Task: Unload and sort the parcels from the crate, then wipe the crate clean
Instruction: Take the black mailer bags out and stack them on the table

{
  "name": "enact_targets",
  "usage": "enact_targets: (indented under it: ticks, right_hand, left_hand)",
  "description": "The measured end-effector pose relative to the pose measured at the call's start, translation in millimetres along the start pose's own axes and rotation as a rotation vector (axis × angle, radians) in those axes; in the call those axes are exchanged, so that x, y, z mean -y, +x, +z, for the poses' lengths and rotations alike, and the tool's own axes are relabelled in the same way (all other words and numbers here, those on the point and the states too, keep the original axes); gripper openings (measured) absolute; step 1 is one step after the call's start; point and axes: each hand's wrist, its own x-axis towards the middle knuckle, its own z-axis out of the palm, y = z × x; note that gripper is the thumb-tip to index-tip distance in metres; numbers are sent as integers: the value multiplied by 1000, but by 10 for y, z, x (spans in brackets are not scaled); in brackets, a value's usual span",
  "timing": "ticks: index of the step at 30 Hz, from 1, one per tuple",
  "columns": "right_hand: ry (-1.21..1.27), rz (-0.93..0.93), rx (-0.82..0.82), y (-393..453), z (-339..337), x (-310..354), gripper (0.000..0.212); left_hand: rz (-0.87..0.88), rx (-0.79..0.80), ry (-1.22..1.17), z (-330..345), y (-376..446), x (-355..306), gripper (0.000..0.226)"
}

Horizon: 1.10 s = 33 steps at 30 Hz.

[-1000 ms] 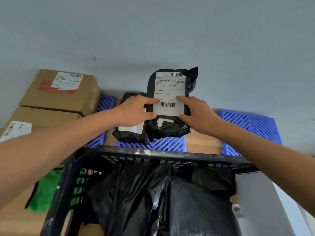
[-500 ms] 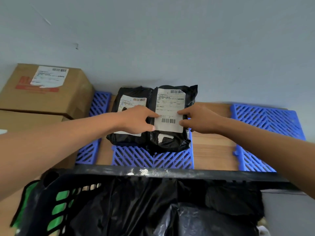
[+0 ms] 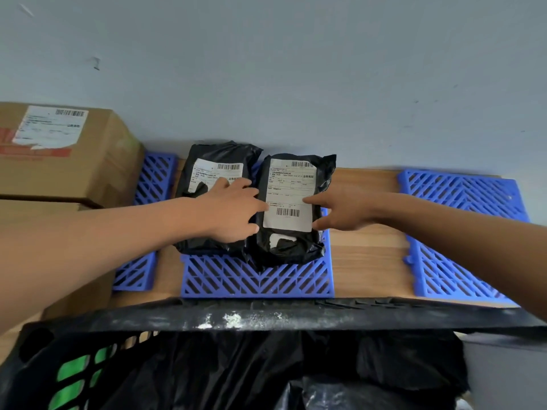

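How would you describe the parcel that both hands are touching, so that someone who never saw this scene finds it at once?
Look at the middle blue grid mat on the wooden surface by the wall. Two black plastic parcels lie side by side on it; take the right parcel. Unlike the left parcel, it has the longer white label, touched by the left hand and the right hand.

We've got one head-worn view, looking forward and down over the black crate; its rim sits close at the bottom, shelf and wall just beyond it
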Motion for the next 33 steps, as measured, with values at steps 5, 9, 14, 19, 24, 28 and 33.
enact_targets:
  ticks: [5,9,14,19,24,28,33]
  right_hand:
    - [1,11,67,50,44,16,69]
    - [-94,18,124,85,101,103,74]
    - [-159,42,217,141,184,107,84]
    - [-162,73,216,114,200,118,83]
    - [-90,39,108,-83,56,193,73]
    - [-16,5,-1,-372,-134,291,65]
    - [182,-46,-218,-862,-163,405,60]
  left_hand:
    - [84,67,112,77,-27,8,55]
    - [109,123,244,184,-27,21,57]
    - [104,177,309,177,-15,39,56]
    - [108,186,301,125,-42,31,57]
    - [80,11,182,-177,-184,82,55]
    - [4,-123,-67,-385,-458,41,52]
    - [-3,-126,-174,-436,-852,-154,50]
